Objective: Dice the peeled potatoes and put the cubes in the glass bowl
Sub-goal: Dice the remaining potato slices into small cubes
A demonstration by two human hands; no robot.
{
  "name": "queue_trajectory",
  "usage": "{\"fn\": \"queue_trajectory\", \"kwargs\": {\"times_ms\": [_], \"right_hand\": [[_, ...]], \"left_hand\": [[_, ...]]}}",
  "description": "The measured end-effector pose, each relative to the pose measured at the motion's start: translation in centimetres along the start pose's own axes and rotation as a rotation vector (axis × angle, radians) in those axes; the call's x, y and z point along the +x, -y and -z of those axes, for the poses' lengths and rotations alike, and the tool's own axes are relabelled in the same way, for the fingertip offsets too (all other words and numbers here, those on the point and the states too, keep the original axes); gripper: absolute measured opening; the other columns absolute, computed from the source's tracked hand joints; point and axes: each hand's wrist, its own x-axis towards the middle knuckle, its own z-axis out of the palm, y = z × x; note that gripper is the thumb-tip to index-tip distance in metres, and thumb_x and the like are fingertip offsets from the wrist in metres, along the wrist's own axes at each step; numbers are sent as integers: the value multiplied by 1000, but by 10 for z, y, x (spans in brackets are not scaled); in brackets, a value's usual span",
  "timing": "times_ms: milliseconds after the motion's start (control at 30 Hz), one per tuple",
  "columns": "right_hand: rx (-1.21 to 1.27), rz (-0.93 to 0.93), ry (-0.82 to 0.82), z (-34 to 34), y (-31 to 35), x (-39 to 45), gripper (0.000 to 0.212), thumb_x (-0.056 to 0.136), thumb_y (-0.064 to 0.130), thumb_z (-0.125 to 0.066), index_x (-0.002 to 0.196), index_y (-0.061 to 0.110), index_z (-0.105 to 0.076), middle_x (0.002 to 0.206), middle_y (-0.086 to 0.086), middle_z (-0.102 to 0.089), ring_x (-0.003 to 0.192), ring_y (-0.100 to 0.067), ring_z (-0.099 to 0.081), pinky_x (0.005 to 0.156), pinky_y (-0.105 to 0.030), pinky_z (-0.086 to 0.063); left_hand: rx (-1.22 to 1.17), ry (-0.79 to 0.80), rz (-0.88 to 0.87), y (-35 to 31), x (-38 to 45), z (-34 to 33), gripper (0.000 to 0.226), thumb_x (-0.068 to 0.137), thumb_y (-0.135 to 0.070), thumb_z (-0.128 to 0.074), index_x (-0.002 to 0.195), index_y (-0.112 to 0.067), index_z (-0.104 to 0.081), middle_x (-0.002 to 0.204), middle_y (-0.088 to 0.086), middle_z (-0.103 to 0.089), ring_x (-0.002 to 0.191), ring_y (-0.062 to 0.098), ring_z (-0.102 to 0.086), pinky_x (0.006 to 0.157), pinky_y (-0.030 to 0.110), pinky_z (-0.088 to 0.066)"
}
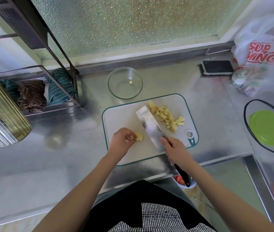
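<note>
Steel counter [52, 164] fills most of the frame, w/ frosted glass wall [124, 22] across the top. Upper left: metal rack [52, 52] holding striped cloths [32, 94]; ribbed metal cylinder [0, 114] at left edge. Upper right: plastic bag [263, 52] w/ red print, dark phone [217, 66] just left of it. Right edge: green lid [269, 128] inside a black cable loop.

Center: white board [124, 118] w/ teal rim, lying on the counter, near edge at the counter's lip. Cleaver [151, 128] lies diagonally across the board, blade tip toward upper left, its flat side facing up-left. Right hand [176, 151] grips the cleaver where blade meets handle, fingers wrapped round it; black handle end sticks out below the wrist, past the counter edge.

Bowl [125, 83] sits on the counter just above the board's upper-left corner, apart from it; one small cube [130, 82] lies inside.

Pile of cubes [166, 117] on the board, right of the blade, touching it near the tip, spread toward the board's hanging hole.

Left hand [122, 141] at the board's lower left, fingers pinching a potato piece [138, 136], a pale rounded chunk resting on the board, left of the blade & not touching it.
</note>
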Motion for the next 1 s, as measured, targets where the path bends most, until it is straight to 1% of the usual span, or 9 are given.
{"fn": "queue_trajectory", "kwargs": {"times_ms": [133,233,333,433,567,667,767,900,1000], "right_hand": [[-438,187,-37,1,-1,-2,31,98,40,-40,79,17,-49,65,-2,-56,60,-21,-54,56,-33,-40],[-921,404,-179,3,-11,-2,35,94,44,-39,78,16,-51,50,-3,-51,37,-24,-49,37,-27,-30],[-1085,543,-271,11,-20,-3,26,80,34,-68,77,14,-53,47,-4,-49,30,-26,-44,34,-23,-24],[-1108,615,-287,15,-25,-3,34,66,30,-82,82,13,-58,54,-6,-56,35,-28,-49,36,-24,-29],[-1038,703,-295,12,-21,-2,44,60,28,-85,85,14,-51,59,-6,-61,40,-29,-53,38,-27,-37],[-1025,732,-312,11,-15,-1,53,55,28,-88,87,16,-47,58,-5,-60,41,-28,-54,38,-28,-39],[-1016,751,-325,12,-12,-2,56,52,28,-89,87,16,-47,55,-4,-60,39,-27,-54,36,-27,-38],[-1017,769,-315,10,-8,-3,59,54,29,-88,86,17,-40,53,-2,-59,37,-25,-53,36,-24,-35],[-1018,779,-304,9,-8,-2,60,54,29,-88,85,18,-37,52,-2,-58,37,-25,-52,36,-23,-33]], "left_hand": [[265,42,-146,7,3,5,17,76,-5,-70,85,-19,-73,96,-3,-68,97,9,-56,84,22,-41],[394,-22,-356,8,2,9,25,69,6,-69,82,-15,-69,89,-1,-66,94,15,-52,80,32,-49],[363,-283,-439,1,-11,21,33,68,15,-56,87,-11,-55,90,7,-59,88,19,-48,73,30,-47],[218,-361,-464,-24,-16,33,18,80,-8,-50,97,-13,-54,98,5,-59,93,15,-49,81,21,-41],[405,277,-357,-49,10,29,48,84,-37,-65,128,-22,-53,133,-4,-52,123,13,-41,106,29,-30],[469,594,-251,-47,24,22,50,87,-40,-61,134,-30,-48,136,-5,-50,123,14,-43,101,24,-31],[383,665,-214,-42,26,25,42,86,-38,-64,126,-27,-57,121,-7,-60,108,11,-52,92,24,-39],[305,583,-190,-41,28,26,28,85,-30,-67,111,-22,-66,94,-10,-63,88,9,-57,74,13,-39],[280,511,-138,-38,32,23,25,81,-31,-71,104,-21,-68,92,-8,-64,83,7,-54,69,7,-37]]}}
